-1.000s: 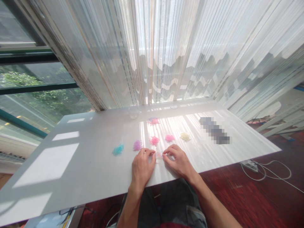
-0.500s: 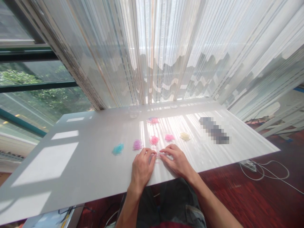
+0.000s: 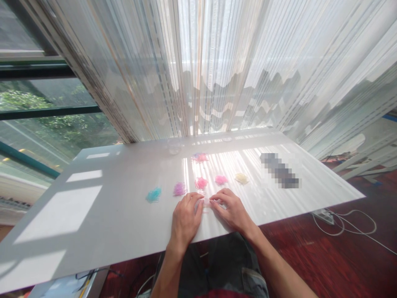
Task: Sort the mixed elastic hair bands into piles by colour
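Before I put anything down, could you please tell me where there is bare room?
The widest bare patch on the table runs from the teal pile to the left edge; another lies between the pixelated dark item and the right corner. The middle is crowded: left hand, right hand, coral pile.

I'd call this a room in a home or a small office; I can't tell which. My head view gives me sheer striped curtains (image 3: 149,74) behind a plain white table (image 3: 118,219), a window (image 3: 46,112) with green trees (image 3: 25,100) outside, a reddish wood-grained floor (image 3: 316,260), and what looks like a power strip (image 3: 324,216) on it.
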A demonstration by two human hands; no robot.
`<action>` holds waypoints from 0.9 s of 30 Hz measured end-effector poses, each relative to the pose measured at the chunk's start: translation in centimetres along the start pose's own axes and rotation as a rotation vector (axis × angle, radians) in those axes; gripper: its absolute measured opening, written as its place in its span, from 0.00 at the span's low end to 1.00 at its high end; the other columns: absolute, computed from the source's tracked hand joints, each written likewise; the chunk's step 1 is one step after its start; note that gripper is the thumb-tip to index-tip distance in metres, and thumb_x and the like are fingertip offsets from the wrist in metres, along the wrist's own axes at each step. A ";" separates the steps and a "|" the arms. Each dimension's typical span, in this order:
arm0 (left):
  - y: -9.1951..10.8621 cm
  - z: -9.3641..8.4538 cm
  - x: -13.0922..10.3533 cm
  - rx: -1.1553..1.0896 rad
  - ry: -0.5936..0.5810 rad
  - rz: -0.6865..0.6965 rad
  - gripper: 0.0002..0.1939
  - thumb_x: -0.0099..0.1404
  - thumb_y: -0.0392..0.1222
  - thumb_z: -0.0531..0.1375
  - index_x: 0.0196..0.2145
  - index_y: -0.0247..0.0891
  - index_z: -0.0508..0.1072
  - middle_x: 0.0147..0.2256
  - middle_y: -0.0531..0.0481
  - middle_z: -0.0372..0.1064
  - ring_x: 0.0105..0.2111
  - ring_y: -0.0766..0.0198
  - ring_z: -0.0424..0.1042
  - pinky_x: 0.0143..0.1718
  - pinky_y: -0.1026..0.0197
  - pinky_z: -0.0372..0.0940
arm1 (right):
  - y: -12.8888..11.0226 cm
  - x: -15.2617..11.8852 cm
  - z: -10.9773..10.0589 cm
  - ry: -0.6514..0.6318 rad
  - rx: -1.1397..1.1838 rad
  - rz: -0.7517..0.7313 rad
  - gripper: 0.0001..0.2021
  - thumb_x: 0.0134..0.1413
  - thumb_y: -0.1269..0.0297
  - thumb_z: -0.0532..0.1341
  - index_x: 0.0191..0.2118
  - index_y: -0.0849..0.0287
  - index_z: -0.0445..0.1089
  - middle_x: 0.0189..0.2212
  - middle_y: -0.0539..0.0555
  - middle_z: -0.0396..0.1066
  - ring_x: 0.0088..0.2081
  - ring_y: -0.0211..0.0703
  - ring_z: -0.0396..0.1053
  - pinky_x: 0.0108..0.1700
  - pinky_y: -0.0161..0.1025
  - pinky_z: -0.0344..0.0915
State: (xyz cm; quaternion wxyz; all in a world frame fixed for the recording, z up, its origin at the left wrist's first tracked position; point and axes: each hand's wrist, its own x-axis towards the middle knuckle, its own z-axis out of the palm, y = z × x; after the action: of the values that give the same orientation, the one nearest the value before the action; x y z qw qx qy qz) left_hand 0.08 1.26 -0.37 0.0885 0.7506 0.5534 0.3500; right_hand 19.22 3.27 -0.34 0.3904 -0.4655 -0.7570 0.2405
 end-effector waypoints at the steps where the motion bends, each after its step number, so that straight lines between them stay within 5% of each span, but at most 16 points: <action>1: -0.1 0.1 0.0 -0.001 0.010 0.007 0.10 0.74 0.35 0.56 0.49 0.42 0.75 0.47 0.48 0.78 0.45 0.55 0.78 0.46 0.54 0.70 | -0.1 0.0 0.0 0.008 0.002 0.004 0.05 0.64 0.66 0.63 0.39 0.55 0.78 0.35 0.53 0.72 0.37 0.44 0.73 0.41 0.41 0.71; 17: -0.2 0.3 0.1 0.049 0.049 0.044 0.13 0.74 0.34 0.54 0.52 0.41 0.74 0.49 0.46 0.79 0.48 0.54 0.78 0.50 0.52 0.72 | -0.6 0.0 -0.6 0.186 0.014 0.088 0.07 0.65 0.63 0.60 0.38 0.57 0.75 0.32 0.52 0.75 0.30 0.41 0.69 0.35 0.38 0.67; 27: 0.1 0.3 0.1 0.150 0.055 0.003 0.15 0.73 0.33 0.55 0.53 0.40 0.74 0.48 0.44 0.76 0.40 0.54 0.79 0.42 0.54 0.73 | -0.9 0.1 -0.7 0.179 0.017 0.099 0.07 0.64 0.63 0.61 0.37 0.57 0.75 0.31 0.52 0.75 0.29 0.41 0.69 0.34 0.38 0.67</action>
State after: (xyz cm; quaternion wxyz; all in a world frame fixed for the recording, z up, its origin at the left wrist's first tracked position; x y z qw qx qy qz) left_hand 0.40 1.36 -0.54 0.0160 0.7462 0.5791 0.3280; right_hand 19.32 2.94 0.70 0.4480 -0.5186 -0.6933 0.2231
